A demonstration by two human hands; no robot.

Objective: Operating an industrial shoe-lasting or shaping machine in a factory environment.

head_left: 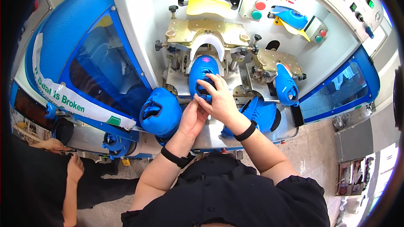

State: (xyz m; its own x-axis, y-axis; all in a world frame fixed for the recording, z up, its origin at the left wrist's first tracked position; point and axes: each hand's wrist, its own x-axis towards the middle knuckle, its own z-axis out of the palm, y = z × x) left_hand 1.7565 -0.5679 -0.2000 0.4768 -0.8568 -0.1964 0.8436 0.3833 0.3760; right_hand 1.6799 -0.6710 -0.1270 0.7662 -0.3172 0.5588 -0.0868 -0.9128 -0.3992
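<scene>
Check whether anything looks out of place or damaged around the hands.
Nothing stands out. The shoe sits fairly straight, toe toward the white arch, with the right hand over its opening. I see no spill or obvious damage.

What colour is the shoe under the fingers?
The shoe is blue, with a pink mark on top; the head view shows it best.

Pale grey ledge (210, 136), running crosswise, nearer the wearer than the fingers (218, 83); bare strip just below them. Left of the fingers: piled blue shoe uppers (166, 117), topmost with its dark opening showing. Right of the fingers: overlapping blue uppers (264, 117), one with a black patch. Farther right, toward ledge's end: dark slab (297, 117), kind unclear
</scene>
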